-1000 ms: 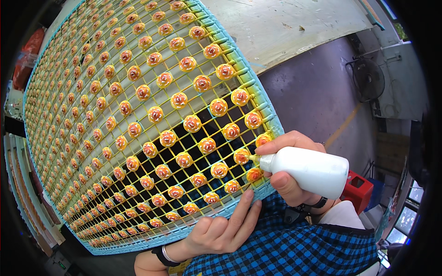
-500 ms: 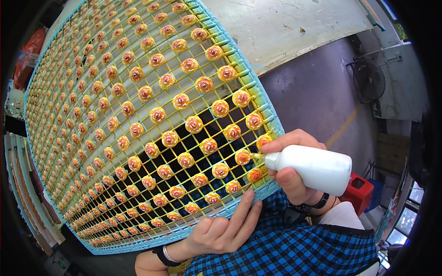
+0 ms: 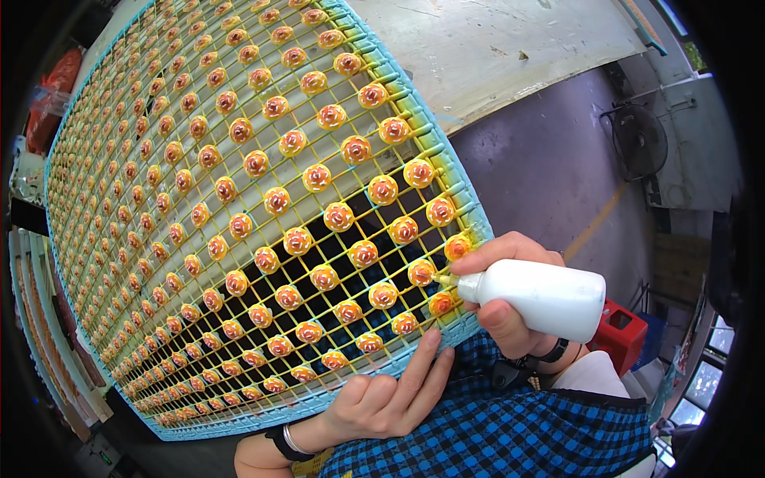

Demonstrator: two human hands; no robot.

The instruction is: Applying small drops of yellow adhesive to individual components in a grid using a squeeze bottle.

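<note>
A white squeeze bottle (image 3: 550, 299) lies tilted in my right hand (image 3: 510, 315), its thin yellowish nozzle pointing left. The nozzle tip is right beside an orange-and-yellow rosette (image 3: 421, 272) near the corner of a large grid panel. This rosette and the two nearest the corner show fewer white marks than the many others, which carry white petal strokes. A pale blue braided rim (image 3: 398, 350) borders the yellow lattice. My left hand (image 3: 378, 406) rests against that rim, index and middle fingers stretched onto it, the others bent; its thumb is hidden.
Beneath the panel's far part extends a worn whitish table (image 3: 510, 56). A black fan (image 3: 637, 139) stands at the right. Near my right forearm is a red plastic container (image 3: 617, 334). More blue-edged panels (image 3: 48, 319) are stacked at the left. A blue checked apron (image 3: 494, 422) covers my lap.
The bottle has shifted slightly left and downward, together with my right hand. The panel appears very slightly shifted in view. My left hand stays in place on the rim.
</note>
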